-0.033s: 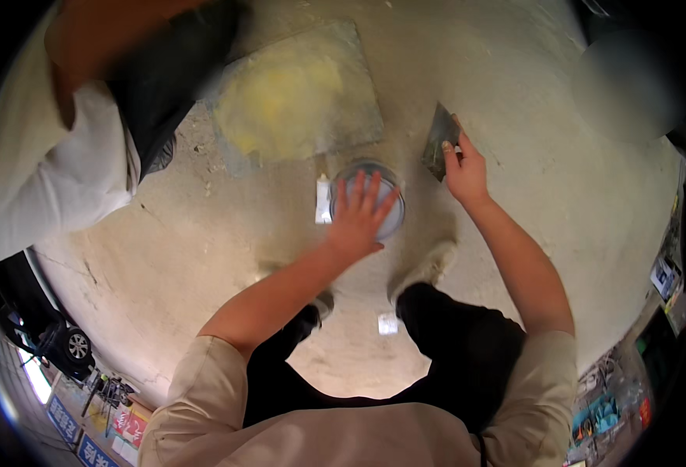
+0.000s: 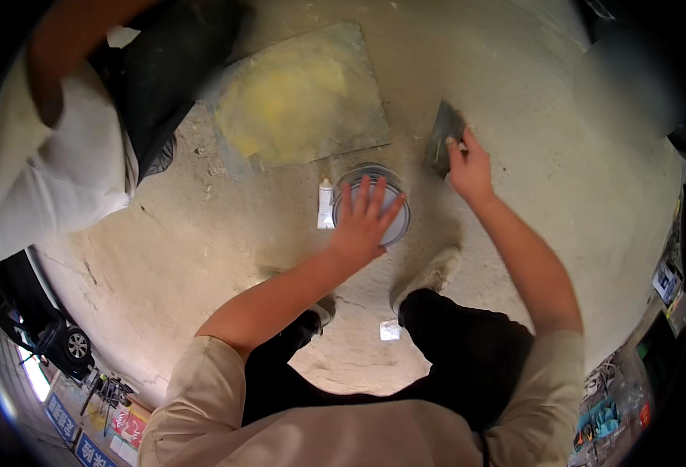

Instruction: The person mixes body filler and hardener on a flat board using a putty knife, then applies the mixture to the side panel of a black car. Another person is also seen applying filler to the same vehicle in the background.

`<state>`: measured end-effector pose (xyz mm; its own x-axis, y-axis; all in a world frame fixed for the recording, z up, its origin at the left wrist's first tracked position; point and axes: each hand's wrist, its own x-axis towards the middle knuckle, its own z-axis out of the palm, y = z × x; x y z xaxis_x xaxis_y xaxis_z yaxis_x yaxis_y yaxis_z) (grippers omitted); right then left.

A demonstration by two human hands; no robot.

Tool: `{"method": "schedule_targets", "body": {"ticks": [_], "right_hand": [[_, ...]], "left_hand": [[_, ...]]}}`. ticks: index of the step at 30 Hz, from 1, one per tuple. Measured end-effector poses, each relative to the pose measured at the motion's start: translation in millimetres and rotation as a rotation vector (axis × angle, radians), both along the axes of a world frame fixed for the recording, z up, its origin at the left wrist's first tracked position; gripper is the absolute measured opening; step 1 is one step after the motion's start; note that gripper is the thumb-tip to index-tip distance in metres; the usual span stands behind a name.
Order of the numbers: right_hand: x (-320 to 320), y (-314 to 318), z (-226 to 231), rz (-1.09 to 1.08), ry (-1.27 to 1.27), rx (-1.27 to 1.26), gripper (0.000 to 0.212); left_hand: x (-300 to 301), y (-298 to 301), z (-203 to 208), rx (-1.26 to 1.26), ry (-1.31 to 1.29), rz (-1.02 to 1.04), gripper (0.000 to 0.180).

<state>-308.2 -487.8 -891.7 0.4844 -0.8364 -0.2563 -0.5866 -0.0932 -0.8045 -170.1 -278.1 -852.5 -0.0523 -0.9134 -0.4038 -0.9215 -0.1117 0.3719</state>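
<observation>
My left hand (image 2: 364, 226) lies with spread fingers over the pale grey lid of a round metal can (image 2: 396, 227) on the floor. A white tube (image 2: 325, 204) with a cap stands or lies close against the can's left side; I cannot tell which. Off to the right, my right hand (image 2: 470, 167) pinches a flat dark scraper blade (image 2: 442, 138) between thumb and fingers, its broad face turned up. Beyond the can is a flat square board (image 2: 362, 82) smeared with a yellowish paste or powder.
Another person's sleeve (image 2: 78, 163) and dark trousers fill the upper left, beside the board. My shoe (image 2: 436, 272) is near the can, with a small white packet (image 2: 390, 330) between my feet. A car wheel (image 2: 77, 343) shows at the far left; clutter (image 2: 598, 420) lies lower right.
The whole view has shifted slightly. At the upper left the other person's arm has moved a little leftward. My left hand stays over the can, and my right keeps hold of the scraper.
</observation>
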Motion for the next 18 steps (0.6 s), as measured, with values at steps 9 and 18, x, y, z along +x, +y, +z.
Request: {"method": "schedule_targets", "body": {"ticks": [9, 18], "right_hand": [[29.0, -60.1, -54.1, 0.193, 0.055, -0.329, 0.047], [27.5, -32.2, -24.1, 0.291, 0.157, -0.103, 0.053]], "left_hand": [[-7.2, -3.8, 8.1, -0.013, -0.033, -0.101, 0.114], [1.8, 11.5, 4.8, -0.107, 0.01, -0.031, 0.114]]}}
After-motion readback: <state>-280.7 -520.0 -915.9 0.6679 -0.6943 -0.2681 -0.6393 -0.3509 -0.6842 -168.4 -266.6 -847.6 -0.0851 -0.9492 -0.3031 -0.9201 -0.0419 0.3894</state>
